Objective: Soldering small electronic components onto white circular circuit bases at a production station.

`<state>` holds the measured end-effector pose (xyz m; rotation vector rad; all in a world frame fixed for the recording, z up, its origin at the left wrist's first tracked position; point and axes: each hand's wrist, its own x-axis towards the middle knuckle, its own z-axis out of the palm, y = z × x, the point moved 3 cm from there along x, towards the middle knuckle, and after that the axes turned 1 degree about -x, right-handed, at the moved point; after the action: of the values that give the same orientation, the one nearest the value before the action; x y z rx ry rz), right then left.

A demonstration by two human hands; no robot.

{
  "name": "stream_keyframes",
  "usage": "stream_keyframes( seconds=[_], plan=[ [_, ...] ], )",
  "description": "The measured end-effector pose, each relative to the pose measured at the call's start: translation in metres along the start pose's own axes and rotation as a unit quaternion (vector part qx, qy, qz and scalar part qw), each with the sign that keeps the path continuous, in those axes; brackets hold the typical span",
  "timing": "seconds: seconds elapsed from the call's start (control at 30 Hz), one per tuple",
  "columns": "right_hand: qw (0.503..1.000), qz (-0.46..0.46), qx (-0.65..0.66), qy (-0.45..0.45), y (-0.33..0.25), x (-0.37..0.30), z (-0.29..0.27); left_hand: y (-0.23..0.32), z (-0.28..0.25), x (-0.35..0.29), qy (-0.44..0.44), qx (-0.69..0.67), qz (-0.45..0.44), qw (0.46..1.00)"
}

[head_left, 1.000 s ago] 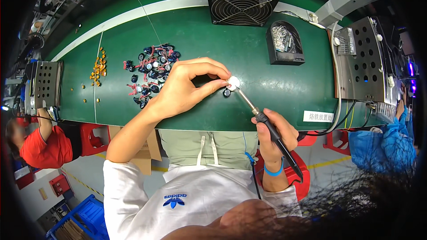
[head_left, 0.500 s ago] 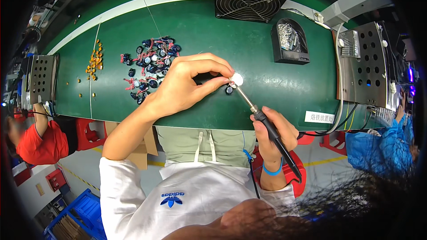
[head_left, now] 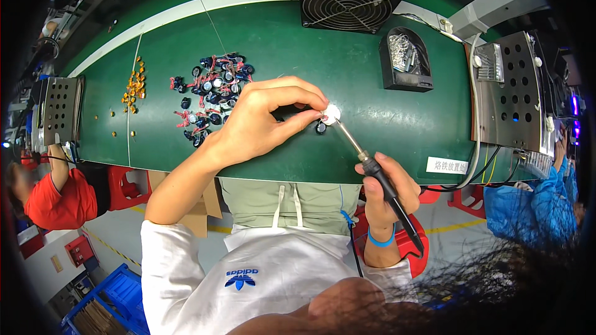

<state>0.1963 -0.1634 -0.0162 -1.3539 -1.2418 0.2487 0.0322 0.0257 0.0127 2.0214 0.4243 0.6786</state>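
Note:
My left hand point(head_left: 254, 118) is closed in a pinch, thumb and forefinger together at the left edge of a small white disc point(head_left: 333, 112). Just under those fingertips sits a small dark round component point(head_left: 320, 128) with a pale face; the pinch seems to hold its reddish wire ends, though the fingers partly hide them. In my right hand point(head_left: 397, 189) is a soldering iron point(head_left: 385, 180) with a black handle, its metal tip on or just over the disc's right side. Left of my left hand lies a pile of similar dark components point(head_left: 217, 84) with red wires.
Small orange-yellow parts point(head_left: 134, 87) are scattered at the left of the green table point(head_left: 273, 31). A black fan point(head_left: 351, 3) stands at the back, with a black bin point(head_left: 406, 62) of metal bits to its right. Perforated metal boxes point(head_left: 515, 93) flank the right end.
The iron's tip has shifted slightly right, away from my left fingertips, and my right hand has moved a little right with it. My left hand keeps its pinch.

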Motion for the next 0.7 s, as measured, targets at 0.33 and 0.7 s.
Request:
stream_keyframes(
  seconds=[0.33,0.7],
  plan=[
    [0.945,-0.025,-0.324,-0.036,0.003,0.059,-0.007,0.015,-0.007,-0.009,-0.010,-0.020,-0.006,1.000],
    [0.997,0.055,-0.048,0.000,-0.012,0.028,0.006,-0.030,-0.179,-0.023,0.185,0.032,-0.147,0.971]
  ],
)
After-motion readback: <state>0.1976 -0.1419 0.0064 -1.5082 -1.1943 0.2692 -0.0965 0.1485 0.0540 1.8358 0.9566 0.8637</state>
